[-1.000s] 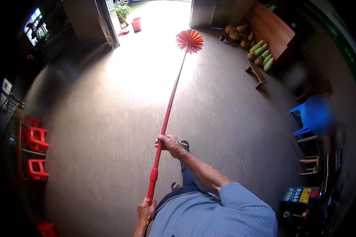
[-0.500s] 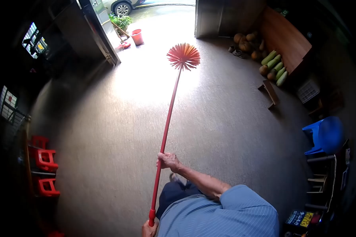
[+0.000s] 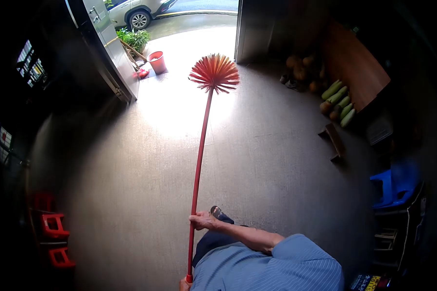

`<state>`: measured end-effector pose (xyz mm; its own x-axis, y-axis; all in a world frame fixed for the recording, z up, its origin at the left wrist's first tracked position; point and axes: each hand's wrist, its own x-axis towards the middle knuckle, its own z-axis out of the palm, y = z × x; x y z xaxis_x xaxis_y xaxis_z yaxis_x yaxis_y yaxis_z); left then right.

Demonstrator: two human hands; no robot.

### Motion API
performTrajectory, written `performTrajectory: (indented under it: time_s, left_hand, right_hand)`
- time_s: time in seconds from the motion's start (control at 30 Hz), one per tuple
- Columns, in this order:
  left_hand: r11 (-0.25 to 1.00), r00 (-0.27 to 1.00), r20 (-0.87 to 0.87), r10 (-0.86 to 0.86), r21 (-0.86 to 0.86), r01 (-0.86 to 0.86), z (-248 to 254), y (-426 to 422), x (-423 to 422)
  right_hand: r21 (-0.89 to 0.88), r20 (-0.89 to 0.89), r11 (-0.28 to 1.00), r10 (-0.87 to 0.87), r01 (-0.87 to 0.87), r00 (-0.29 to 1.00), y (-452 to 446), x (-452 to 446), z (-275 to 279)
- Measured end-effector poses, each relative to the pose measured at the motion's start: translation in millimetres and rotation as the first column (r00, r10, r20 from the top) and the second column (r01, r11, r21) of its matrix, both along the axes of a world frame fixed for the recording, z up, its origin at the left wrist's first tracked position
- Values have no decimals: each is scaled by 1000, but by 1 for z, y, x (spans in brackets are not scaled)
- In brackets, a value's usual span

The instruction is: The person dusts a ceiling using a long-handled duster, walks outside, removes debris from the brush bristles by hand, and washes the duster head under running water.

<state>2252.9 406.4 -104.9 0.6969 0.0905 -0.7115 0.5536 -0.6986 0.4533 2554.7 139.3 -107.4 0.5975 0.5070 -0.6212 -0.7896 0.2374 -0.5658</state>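
A long red pole (image 3: 201,150) reaches from the bottom of the view up toward the bright doorway, with a round brush head (image 3: 214,72) of stiff red and orange bristles at its far end. My right hand (image 3: 204,220) is closed around the middle of the pole. At the bottom edge my left hand (image 3: 185,284) grips the pole's lower end, just below a red collar; only part of this hand shows.
Red stools (image 3: 56,226) stand on the left, a blue stool (image 3: 393,189) on the right. A small wooden bench (image 3: 334,141) and green gourds (image 3: 342,102) lie right of the doorway. A red bucket (image 3: 157,62), potted plant (image 3: 134,40) and car (image 3: 140,13) are beyond the door.
The doorway, bucket and car appear nearer and more of the car shows. The brush head looks larger and sits farther left. Both hands are lower in view, still holding the pole.
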Motion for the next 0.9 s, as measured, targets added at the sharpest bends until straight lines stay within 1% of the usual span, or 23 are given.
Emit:
performTrajectory:
  time_s: [0.03,0.07,0.13,0.23,0.37,0.5,0.6,0.63,0.67,0.7,0.9]
  left_hand:
    - [1000,1000,-16,6,-13,-6,-3,3,10]
    - [1000,999,-31,12,-22,-13,-6,9,20]
    - [999,998,-52,19,-47,-22,-14,22,36]
    - [994,996,-73,46,-91,-52,-27,33,62]
    - [983,991,-89,104,-139,-116,-42,26,109]
    - [999,994,-108,31,-19,-34,-37,2,189]
    - [994,980,-190,-56,86,73,-27,-25,256]
    - [983,960,-211,185,47,-179,-10,-32,280]
    - [993,968,-224,110,54,-101,-4,-41,301]
    - [995,965,-245,90,73,-74,2,-52,317]
    - [988,953,-282,111,136,-75,13,-95,410]
  right_hand:
    - [-64,81,998,20,-15,997,-4,27,11]
    - [-136,91,987,-68,80,994,-8,56,21]
    - [-71,67,978,-189,194,980,-26,120,50]
    - [-91,137,983,-150,163,979,-49,195,54]
    - [-27,100,990,-137,141,985,-62,268,44]
    - [-5,86,994,-104,105,991,-81,334,34]
    - [-10,57,999,-33,34,998,-96,391,29]
    - [-5,43,1000,-22,22,999,-100,403,26]
    - [-18,41,1000,-9,9,999,-105,421,30]
    - [-35,34,999,6,-5,999,-111,438,37]
    - [-77,64,993,92,-87,994,-130,522,39]
